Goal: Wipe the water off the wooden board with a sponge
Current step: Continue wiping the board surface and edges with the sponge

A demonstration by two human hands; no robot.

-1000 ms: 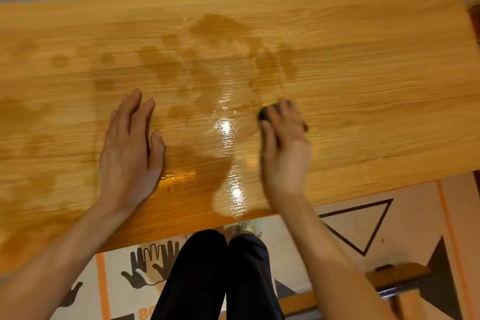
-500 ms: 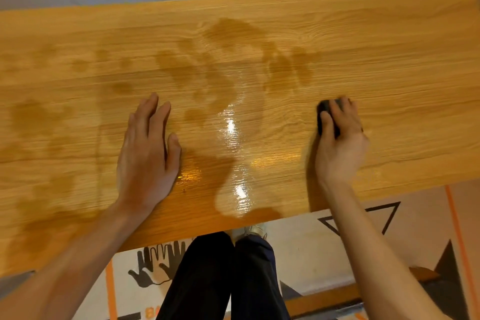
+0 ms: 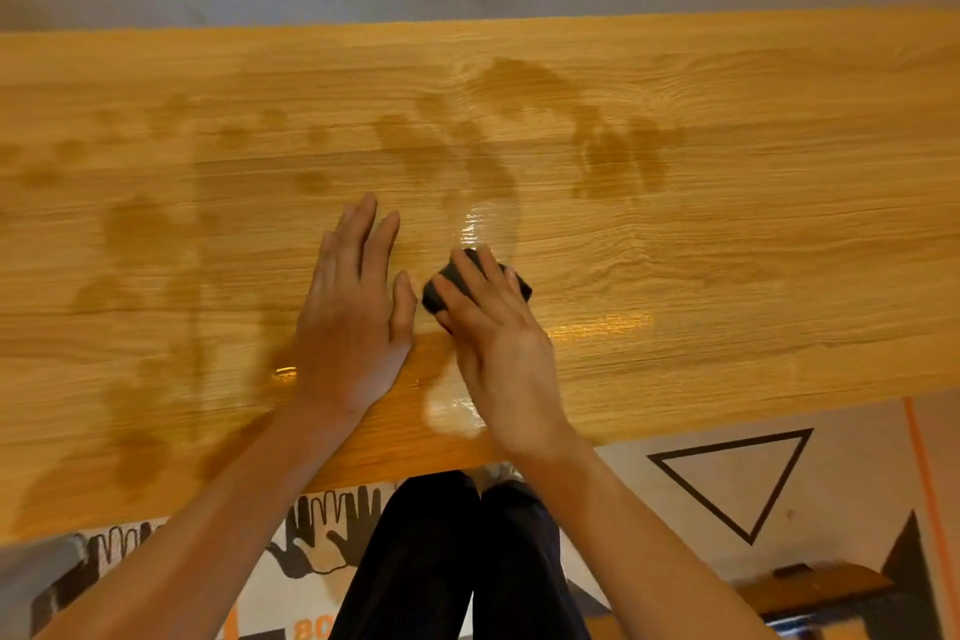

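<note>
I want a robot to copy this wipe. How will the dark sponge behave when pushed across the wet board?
The sponge looks small and soft under the right hand, so it probably squashes and weighs little. On the glossy wet patch of the board it likely glides easily. It is blocky, so rolling seems unlikely.

the left hand point(image 3: 353, 317) is lying flat, palm down, fingers straight and close together, pointing away from the body. the right hand point(image 3: 488, 327) is sitting just beside it, its fingers curling over and gripping something dark, thumb nearly touching the left thumb. both bare forearms are reaching forward and converging toward the middle.
</note>
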